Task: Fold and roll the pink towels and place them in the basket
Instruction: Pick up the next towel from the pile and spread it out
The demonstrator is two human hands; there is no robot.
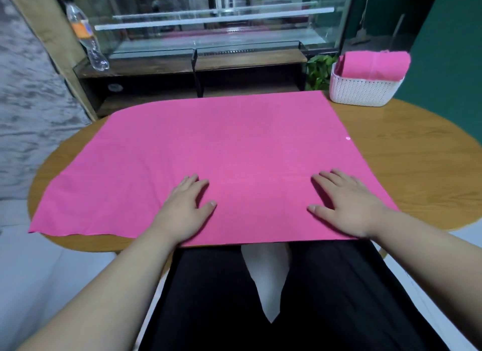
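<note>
A large pink towel (pixel 214 152) lies spread flat over the round wooden table (pixel 417 152), its near edge hanging slightly past the table's front. My left hand (pixel 185 207) rests palm down on the towel near its front edge, fingers straight. My right hand (pixel 347 202) lies flat on the towel too, to the right, fingers spread. A white perforated basket (pixel 362 91) stands at the table's far right, with rolled pink towels (pixel 375 63) inside that rise above its rim.
A glass display cabinet (pixel 208 37) stands behind the table, with a plastic bottle (pixel 86 34) leaning at its left. A green plant (pixel 319 72) sits left of the basket. Bare wood shows at the table's right side and far left rim.
</note>
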